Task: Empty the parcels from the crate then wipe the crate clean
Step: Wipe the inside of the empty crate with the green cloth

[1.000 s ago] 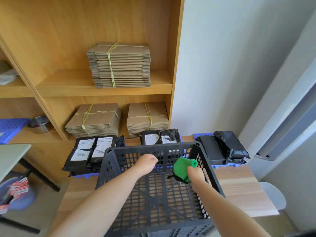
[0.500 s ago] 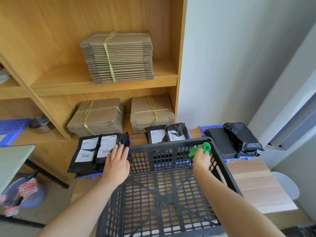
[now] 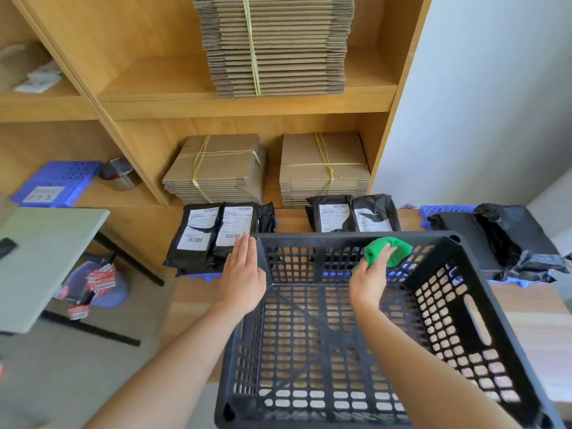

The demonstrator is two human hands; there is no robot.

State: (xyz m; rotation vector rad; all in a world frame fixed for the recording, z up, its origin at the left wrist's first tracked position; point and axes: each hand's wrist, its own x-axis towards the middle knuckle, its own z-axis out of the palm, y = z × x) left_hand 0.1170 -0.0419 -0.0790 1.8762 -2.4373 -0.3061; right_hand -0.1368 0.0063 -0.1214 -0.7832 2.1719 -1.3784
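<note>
A black slatted crate (image 3: 470, 308) stands on the wooden table with nothing inside. My right hand (image 3: 370, 278) holds a green cloth (image 3: 388, 250) against the inner side of the crate's far wall, near the top rim. My left hand (image 3: 243, 275) lies flat, fingers straight, on the outside of the crate's far left corner. Black parcels with white labels lie behind the crate: one pile at the left (image 3: 210, 233), a pair in the middle (image 3: 353, 213), and larger ones at the right (image 3: 495, 236).
A wooden shelf unit behind the table holds tied bundles of flat cardboard (image 3: 272, 44). A blue basket (image 3: 55, 184) and a metal tin (image 3: 119, 174) sit on the lower left shelf. A grey table (image 3: 40, 261) stands at the left.
My left hand has left the inside of the crate and now rests flat on its far left corner. My right hand has carried the green cloth up to the far wall's rim.
</note>
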